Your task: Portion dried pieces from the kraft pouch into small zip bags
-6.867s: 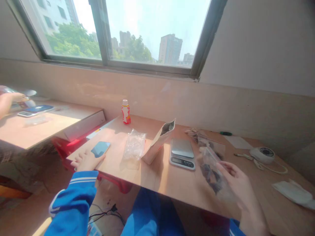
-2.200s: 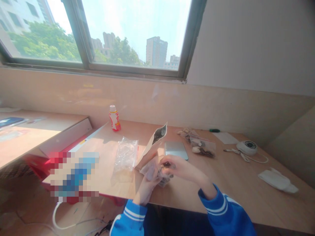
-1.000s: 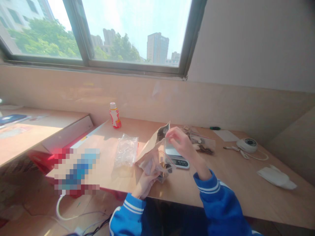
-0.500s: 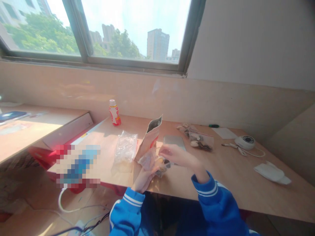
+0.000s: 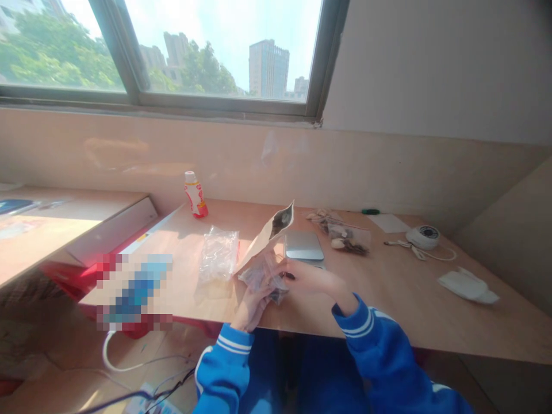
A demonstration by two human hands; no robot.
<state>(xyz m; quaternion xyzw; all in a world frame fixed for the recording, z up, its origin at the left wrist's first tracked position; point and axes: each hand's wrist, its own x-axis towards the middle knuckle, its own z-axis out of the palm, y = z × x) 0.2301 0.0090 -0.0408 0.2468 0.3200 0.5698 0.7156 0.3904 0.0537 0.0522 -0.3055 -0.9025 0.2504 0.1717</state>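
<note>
The left hand (image 5: 254, 307) is clamping the clear plastic bag (image 5: 264, 276), which holds dark pieces and is slanting up and away from the desk's front edge, while the right hand (image 5: 313, 282) is reaching in from the right with its fingers drawn together at the bag's edge, though I cannot tell whether they are gripping it. A foil-lined paper pouch (image 5: 268, 240) is leaning just beside the bag, its mouth pointing up and right, next to a digital kitchen scale (image 5: 304, 246). The wooden desk (image 5: 431, 310) is running along a beige wall (image 5: 388, 172) beneath a window (image 5: 215, 57), its front edge lying just below both hands.
</note>
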